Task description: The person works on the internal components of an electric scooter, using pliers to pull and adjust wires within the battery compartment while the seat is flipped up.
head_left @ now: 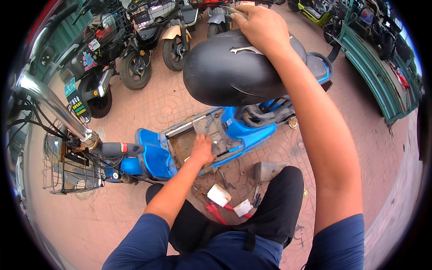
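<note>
A blue electric scooter (pixel 157 153) lies across in front of me, its footboard well (pixel 182 139) uncovered. My left hand (pixel 202 150) reaches into the well by its near edge, fingers pointing down; their tips are hidden. Above the scooter's rear, the black seat (pixel 225 67) bulges up large, with a torn patch (pixel 246 50) in its cover showing pale material. At the seat's far edge my right hand (pixel 263 27) is closed, the wrist over the seat. From its fingers sticks out a thin grey-brown strip (pixel 235 12) whose kind I cannot make out.
On the paving near my knees lie a grey box (pixel 270 171), white pieces (pixel 219 195), red strips (pixel 217 213) and dark-handled tools (pixel 257 198). Chrome handlebars (pixel 54 103) and a wire basket (pixel 76 177) stand at left. Parked scooters (pixel 135 67) line the back; a green cart bed (pixel 373 76) is right.
</note>
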`<state>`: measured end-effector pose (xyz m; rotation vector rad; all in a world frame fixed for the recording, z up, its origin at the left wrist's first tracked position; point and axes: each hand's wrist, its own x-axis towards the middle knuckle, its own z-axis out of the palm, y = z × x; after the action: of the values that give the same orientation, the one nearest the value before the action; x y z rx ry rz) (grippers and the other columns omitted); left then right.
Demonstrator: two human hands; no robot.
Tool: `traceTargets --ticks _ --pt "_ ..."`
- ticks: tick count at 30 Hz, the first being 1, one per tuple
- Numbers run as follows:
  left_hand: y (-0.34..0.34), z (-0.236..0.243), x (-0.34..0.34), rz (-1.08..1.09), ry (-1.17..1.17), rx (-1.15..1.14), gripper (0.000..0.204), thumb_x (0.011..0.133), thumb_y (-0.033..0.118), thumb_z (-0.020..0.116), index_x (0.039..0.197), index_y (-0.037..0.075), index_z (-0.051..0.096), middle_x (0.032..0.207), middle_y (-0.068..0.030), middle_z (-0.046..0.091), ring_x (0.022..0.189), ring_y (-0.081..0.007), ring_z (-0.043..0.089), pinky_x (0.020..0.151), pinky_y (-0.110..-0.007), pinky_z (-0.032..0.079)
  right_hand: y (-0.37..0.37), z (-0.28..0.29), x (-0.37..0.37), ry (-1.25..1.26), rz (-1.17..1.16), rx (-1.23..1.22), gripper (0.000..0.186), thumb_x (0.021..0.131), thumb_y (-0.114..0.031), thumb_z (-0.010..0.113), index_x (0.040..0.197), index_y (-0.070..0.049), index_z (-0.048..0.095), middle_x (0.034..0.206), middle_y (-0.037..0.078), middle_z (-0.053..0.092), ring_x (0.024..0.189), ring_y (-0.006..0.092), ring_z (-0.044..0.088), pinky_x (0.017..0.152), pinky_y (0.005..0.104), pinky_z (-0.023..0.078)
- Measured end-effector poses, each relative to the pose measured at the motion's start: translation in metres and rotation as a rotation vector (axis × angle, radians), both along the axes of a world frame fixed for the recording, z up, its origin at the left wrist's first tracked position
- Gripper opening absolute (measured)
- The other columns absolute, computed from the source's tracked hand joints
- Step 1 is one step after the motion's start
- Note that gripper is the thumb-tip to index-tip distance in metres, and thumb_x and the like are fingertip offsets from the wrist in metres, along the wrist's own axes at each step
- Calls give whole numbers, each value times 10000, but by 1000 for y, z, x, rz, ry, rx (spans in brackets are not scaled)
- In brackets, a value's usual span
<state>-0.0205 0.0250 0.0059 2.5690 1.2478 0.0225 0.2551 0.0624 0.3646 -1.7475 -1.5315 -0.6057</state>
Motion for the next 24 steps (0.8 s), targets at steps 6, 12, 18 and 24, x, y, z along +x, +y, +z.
traceTargets --ticks 6,12,18,24 --pt "14 3 8 -29 80 -20 798 661 343 948 1240 -93 615 1303 -254 552 1277 -427 506 1128 -467 447 -1 0 4 15 11 9 346 982 -416 632 1159 -175 806 1000 131 790 967 339 753 854 475 594" --pt "17 0 3 -62 70 6 820 631 375 947 1211 -104 620 1283 -269 566 1253 -431 530 1102 -454 477 -3 -3 5 29 21 38 347 975 -441 643 1181 -213 806 1007 118 791 965 341 751 861 470 591" --pt "22 3 -1 -111 94 18 835 632 389 947 1220 -104 614 1282 -271 564 1243 -431 537 1102 -455 477 -10 0 1 41 17 2 355 970 -437 652 1197 -208 800 1037 122 788 991 340 745 877 474 583" --pt "18 5 -1 -91 81 25 833 632 392 949 1211 -104 613 1264 -265 565 1237 -432 538 1095 -464 478 -8 -3 1 46 39 45 352 967 -431 653 1189 -201 800 1033 125 785 1000 338 742 887 472 581"
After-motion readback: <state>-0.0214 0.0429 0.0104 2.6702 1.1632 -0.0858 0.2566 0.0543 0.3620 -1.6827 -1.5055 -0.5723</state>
